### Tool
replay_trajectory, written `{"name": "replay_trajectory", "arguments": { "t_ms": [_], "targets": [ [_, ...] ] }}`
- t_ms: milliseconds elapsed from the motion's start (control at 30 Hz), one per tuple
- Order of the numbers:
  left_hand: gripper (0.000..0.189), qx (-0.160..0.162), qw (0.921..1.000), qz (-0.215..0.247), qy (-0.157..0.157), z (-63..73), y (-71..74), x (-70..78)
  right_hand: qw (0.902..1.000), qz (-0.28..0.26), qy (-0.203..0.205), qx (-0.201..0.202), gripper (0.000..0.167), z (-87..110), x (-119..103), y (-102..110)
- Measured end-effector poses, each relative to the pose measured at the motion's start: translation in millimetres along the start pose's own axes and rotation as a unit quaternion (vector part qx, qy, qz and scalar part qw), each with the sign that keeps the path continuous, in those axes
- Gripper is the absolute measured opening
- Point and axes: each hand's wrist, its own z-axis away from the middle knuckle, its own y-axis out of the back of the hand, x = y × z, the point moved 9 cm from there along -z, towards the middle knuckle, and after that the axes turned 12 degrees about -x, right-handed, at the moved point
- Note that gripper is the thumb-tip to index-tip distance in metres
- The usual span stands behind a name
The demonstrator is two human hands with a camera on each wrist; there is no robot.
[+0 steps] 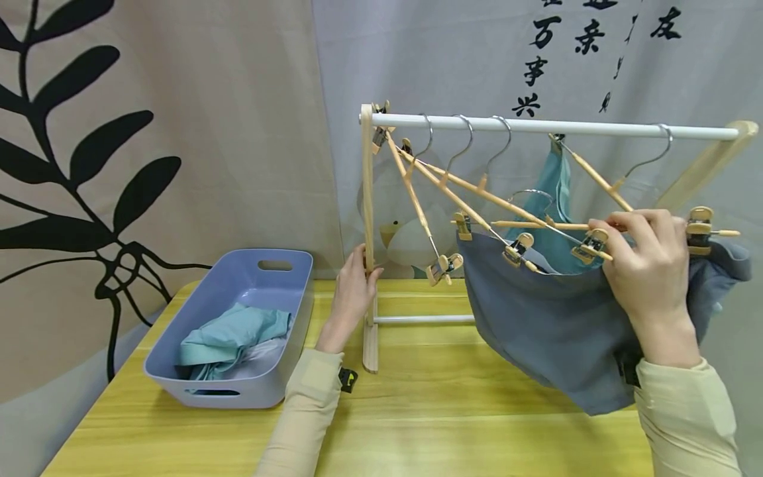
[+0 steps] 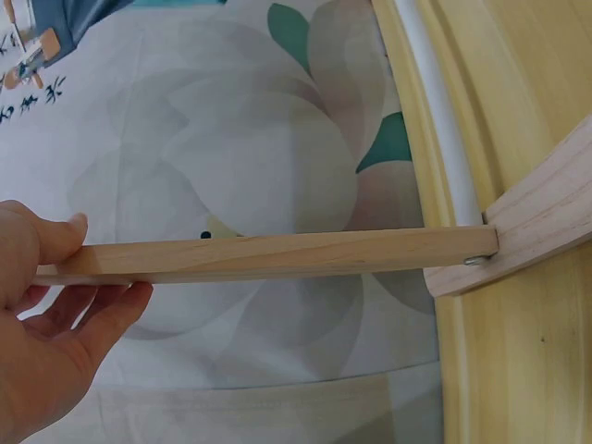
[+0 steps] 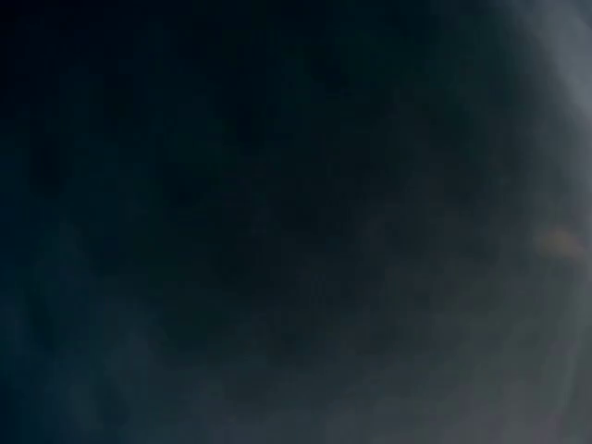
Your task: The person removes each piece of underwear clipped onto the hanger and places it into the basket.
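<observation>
The left hand (image 1: 352,291) pinches the clothes rack (image 1: 368,199); before the rack, the right hand (image 1: 654,275) grips a clip hanger's wooden bar (image 1: 569,226). The slate-blue garment (image 1: 551,328) looks light, limp, best carried by that bar.

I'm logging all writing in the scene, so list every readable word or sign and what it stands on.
"万事兴": hanging cloth behind the rack; the character above is cut off.
"亲": same cloth; the character above is cut off.
"友": same cloth.
Unreadable: broken marks between them; small characters in the left wrist view.
</observation>
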Motion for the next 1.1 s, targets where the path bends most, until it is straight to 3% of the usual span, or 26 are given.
{"name": "replay_trajectory", "arguments": {
  "t_ms": [200,500,800,1100],
  "targets": [
    [0.044,-0.001,1.0000,-0.001,0.002,0.2,0.5,-0.2,0.9993,-0.024,0.029,-0.003,0.003,1.5,-7.5,0.2],
    [0.044,0.002,1.0000,0.000,-0.006,0.3,1.1,0.1,0.9969,-0.054,0.051,-0.024,0.005,4.0,-16.9,-3.0],
    [0.043,-0.006,1.0000,0.006,0.003,-1.1,-0.5,-1.0,0.9950,-0.085,0.045,-0.028,0.010,5.5,-23.3,-5.1],
    [0.044,-0.007,0.9999,0.004,0.009,-1.1,-0.3,-1.2,0.9972,-0.071,0.018,0.008,0.006,2.6,-20.9,-2.2]
  ]
}}
